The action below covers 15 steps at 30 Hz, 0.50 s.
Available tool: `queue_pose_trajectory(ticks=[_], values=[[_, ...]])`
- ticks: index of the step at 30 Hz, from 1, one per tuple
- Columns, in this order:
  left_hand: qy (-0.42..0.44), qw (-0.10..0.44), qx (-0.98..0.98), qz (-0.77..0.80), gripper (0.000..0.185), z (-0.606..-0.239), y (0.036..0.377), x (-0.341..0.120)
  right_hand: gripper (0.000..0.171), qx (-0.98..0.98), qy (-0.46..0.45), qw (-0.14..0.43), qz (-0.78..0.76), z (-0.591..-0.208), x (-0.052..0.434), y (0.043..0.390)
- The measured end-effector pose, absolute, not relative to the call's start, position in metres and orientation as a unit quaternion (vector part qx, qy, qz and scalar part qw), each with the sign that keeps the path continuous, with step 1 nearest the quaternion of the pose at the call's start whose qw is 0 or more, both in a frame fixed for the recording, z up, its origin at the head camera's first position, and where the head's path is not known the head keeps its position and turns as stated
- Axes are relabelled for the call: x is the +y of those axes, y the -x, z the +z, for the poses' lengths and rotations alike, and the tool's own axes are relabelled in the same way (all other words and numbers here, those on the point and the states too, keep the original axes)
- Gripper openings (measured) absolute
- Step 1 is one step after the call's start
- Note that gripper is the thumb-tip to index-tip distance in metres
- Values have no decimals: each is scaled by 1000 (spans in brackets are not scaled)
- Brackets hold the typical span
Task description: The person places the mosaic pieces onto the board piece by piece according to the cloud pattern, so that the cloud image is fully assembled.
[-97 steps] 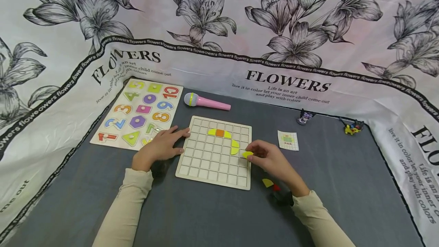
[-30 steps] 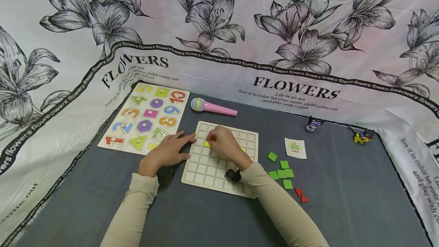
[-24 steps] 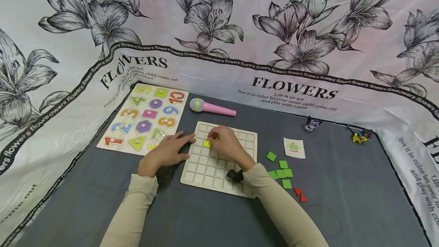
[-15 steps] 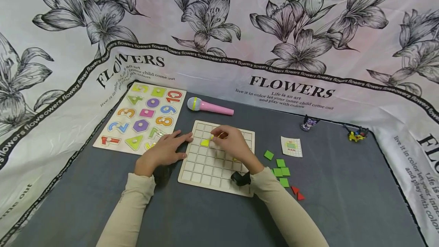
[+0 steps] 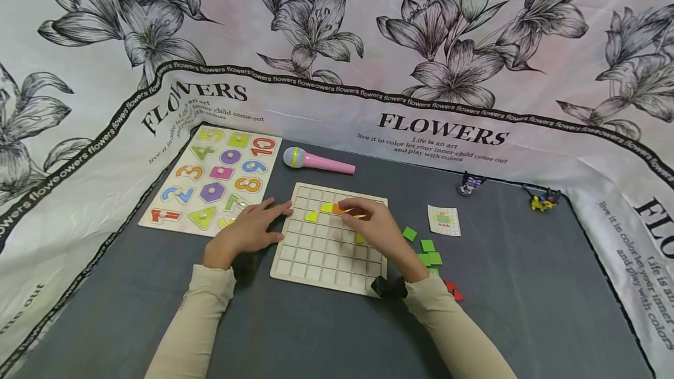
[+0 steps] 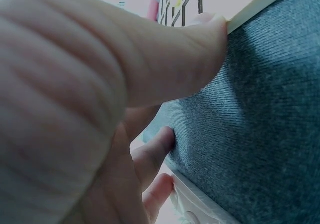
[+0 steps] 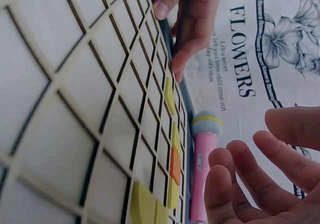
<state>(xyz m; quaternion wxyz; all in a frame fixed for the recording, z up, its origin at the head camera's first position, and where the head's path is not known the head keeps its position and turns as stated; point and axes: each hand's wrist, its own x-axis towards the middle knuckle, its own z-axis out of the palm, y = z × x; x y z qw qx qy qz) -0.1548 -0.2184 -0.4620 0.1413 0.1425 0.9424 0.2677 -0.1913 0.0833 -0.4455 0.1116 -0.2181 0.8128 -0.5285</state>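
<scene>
Two cream-sleeved arms reached over a grey worktop (image 5: 526,309). Green squares (image 5: 427,245) and red triangles (image 5: 453,291) lay just right of the right wrist. The right hand (image 5: 376,228) hovered over the wooden grid board (image 5: 316,256), fingers loosely spread and holding nothing, near yellow pieces (image 5: 312,216) and an orange piece (image 5: 337,209) in its upper rows. The left hand (image 5: 247,230) lay flat, fingertips against the board's left edge. Beyond lay a number puzzle (image 5: 210,177), a pink toy microphone (image 5: 316,160) and a pattern card (image 5: 444,220).
</scene>
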Motion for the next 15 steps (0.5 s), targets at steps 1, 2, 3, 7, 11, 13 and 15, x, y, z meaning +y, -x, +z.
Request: queue_pose_trajectory(ticks=[1, 2, 3, 7, 11, 13, 15], values=[[-143, 142, 942, 267, 74, -462, 155, -219, 31, 811, 218, 112, -531, -445, 85, 189], [-143, 142, 942, 267, 74, -463, 155, -219, 32, 811, 217, 112, -531, -444, 87, 187], [-143, 143, 942, 268, 74, -463, 155, -219, 32, 811, 214, 111, -533, -443, 89, 185], [-142, 145, 941, 269, 74, -464, 156, -219, 34, 808, 209, 103, -541, -442, 101, 178], [-149, 141, 941, 269, 73, -463, 155, -220, 35, 810, 212, 85, -541, -443, 115, 171], [-154, 137, 941, 269, 71, -463, 155, -220, 35, 814, 211, 79, -536, -445, 123, 167], [-154, 138, 940, 270, 70, -462, 154, -219, 35, 820, 209, 74, -528, -446, 131, 164]])
